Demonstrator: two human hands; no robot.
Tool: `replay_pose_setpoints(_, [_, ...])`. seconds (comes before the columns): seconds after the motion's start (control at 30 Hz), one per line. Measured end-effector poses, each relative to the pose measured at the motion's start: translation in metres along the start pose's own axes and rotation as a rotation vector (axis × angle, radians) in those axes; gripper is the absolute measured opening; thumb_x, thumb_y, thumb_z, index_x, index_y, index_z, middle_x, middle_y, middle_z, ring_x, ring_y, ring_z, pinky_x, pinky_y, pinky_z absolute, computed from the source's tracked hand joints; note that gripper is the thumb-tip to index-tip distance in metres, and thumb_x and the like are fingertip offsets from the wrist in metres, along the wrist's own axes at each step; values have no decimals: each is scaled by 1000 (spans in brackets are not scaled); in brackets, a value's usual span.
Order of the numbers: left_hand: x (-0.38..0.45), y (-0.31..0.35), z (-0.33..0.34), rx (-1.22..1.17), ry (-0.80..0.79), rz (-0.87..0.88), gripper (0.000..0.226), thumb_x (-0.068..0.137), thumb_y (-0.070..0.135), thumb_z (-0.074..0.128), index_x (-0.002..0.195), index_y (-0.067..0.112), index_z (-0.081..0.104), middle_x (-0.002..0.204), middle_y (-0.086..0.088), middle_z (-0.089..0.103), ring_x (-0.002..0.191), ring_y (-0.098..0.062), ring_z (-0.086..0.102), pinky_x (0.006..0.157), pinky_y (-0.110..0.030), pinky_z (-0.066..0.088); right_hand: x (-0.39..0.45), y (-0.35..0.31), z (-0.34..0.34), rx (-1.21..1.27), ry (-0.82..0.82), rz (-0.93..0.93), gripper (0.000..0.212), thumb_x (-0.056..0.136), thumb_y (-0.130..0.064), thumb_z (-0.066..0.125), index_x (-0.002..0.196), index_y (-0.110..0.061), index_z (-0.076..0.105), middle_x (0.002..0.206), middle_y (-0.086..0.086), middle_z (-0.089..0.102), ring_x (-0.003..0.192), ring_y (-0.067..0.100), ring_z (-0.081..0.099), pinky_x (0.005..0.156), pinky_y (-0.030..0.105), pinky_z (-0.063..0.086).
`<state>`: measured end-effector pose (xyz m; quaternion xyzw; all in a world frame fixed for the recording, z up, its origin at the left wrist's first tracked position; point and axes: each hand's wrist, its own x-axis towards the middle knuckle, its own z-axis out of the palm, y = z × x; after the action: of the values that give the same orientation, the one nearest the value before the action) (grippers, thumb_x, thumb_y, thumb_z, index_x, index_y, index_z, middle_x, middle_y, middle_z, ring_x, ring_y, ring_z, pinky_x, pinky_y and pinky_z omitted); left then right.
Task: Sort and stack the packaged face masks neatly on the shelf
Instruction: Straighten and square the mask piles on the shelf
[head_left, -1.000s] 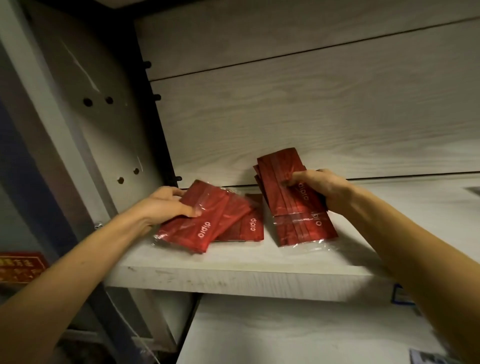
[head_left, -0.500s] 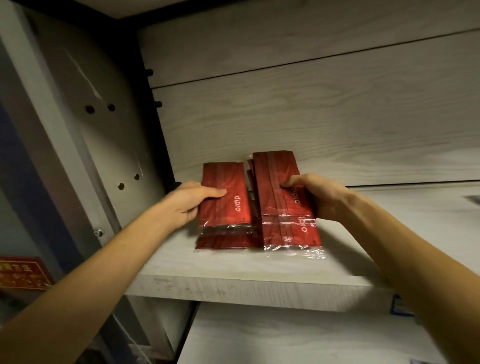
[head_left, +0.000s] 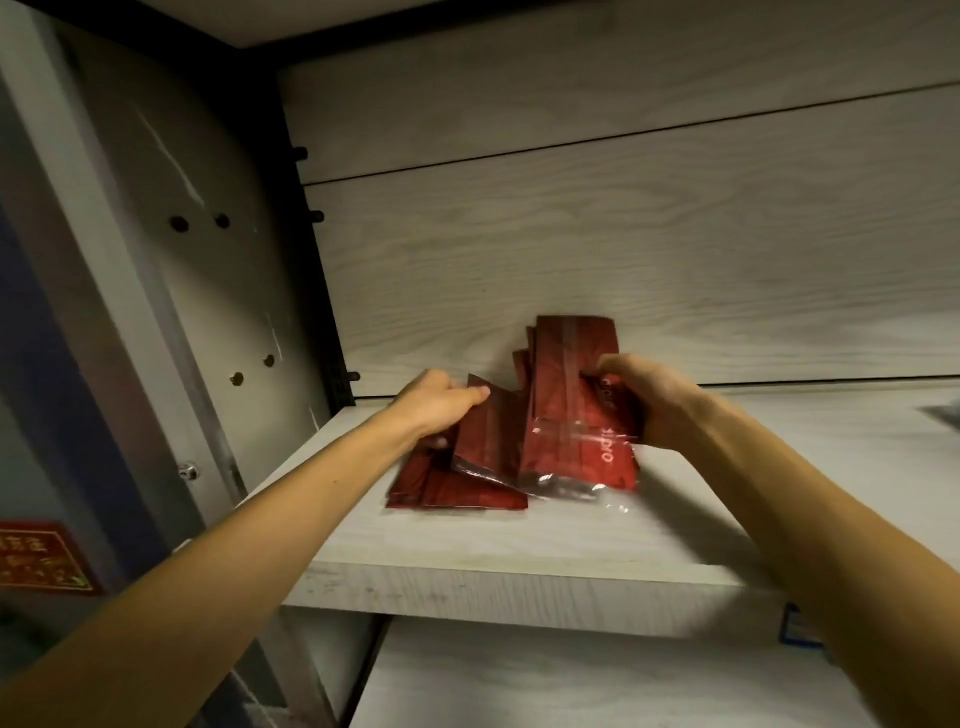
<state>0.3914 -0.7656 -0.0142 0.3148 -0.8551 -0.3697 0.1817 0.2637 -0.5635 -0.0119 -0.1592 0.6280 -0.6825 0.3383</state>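
Note:
Several red packaged face masks lie on a pale wooden shelf (head_left: 519, 577). My right hand (head_left: 639, 400) grips a stack of red mask packs (head_left: 566, 415), tilted up with its far end leaning toward the back wall. My left hand (head_left: 441, 405) holds one red mask pack (head_left: 483, 436) by its upper left edge, raised at an angle beside the stack. Under it, a few more red packs (head_left: 452, 491) lie flat on the shelf, partly hidden by my left hand and the raised pack.
A grey metal upright (head_left: 171, 312) with holes bounds the shelf on the left, and a wood-grain back panel (head_left: 623, 249) closes it behind. A lower shelf (head_left: 571, 686) shows below. A red label (head_left: 41, 558) sits at the far left.
My left hand has tilted its pack and brought it closer to the stack in my right hand. The view has shifted, so the shelf sits lower in frame.

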Motion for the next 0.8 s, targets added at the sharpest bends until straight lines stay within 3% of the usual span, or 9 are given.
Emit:
replay_pose_setpoints(0.03, [-1,3,0,32,8,-5,35,93,46,63,84,12,70,62,5,64,54,-14,59,48,-22,47,-1,3,4,-102,-6,-2,13,91,-17,61,81,-8,62,67,8,63,48,17,60,48,25,53])
replay_pose_setpoints(0.1, [-3,7,0,168,-6,27,44,92,53,55,90,14,75,72,4,71,64,-17,65,59,-27,53,-2,9,11,-295,14,-47,13,88,-16,68,83,-5,65,66,8,65,49,18,61,45,25,48])
replay_pose_setpoints(0.2, [-11,3,-5,430,-20,109,51,88,61,50,79,16,72,80,0,72,78,-22,66,74,-32,51,-6,9,16,-460,82,-137,17,85,-20,74,83,-5,68,62,5,69,50,16,62,43,21,47])
replay_pose_setpoints(0.27, [-16,-5,-9,529,13,148,40,90,54,51,89,21,74,92,2,73,87,-21,65,77,-33,52,-7,8,15,-492,84,-151,20,85,-18,75,90,0,70,67,7,72,52,15,64,43,20,49])
replay_pose_setpoints(0.33, [-22,-17,-13,587,26,182,28,91,44,53,98,27,74,105,5,72,100,-20,65,85,-35,54,-10,7,13,-490,59,-137,30,87,-19,73,105,4,68,88,16,76,66,21,69,53,26,56])
replay_pose_setpoints(0.4, [-28,-31,-16,562,13,226,25,94,37,56,112,32,73,120,9,69,112,-17,62,92,-34,51,-13,6,15,-468,28,-108,34,89,-18,71,113,5,65,105,23,74,86,32,72,74,39,62])
replay_pose_setpoints(0.5, [-36,-52,-18,437,12,325,29,96,35,59,123,36,67,130,14,64,120,-12,57,98,-33,46,-18,7,21,-454,-11,-77,33,85,-10,75,111,9,68,106,25,73,103,40,70,93,53,56])
replay_pose_setpoints(0.67, [-43,-62,-14,197,-21,317,37,97,32,57,134,39,58,136,19,61,126,-2,54,111,-33,40,-13,10,25,-558,1,-115,35,78,-14,83,105,3,71,101,22,75,92,34,73,90,47,59])
replay_pose_setpoints(0.8, [-47,-59,-11,221,-112,362,64,94,42,48,153,45,22,146,24,51,139,-4,39,118,-34,28,-6,11,25,-847,95,-234,30,75,-26,86,89,-3,74,88,15,76,83,27,73,82,40,60])
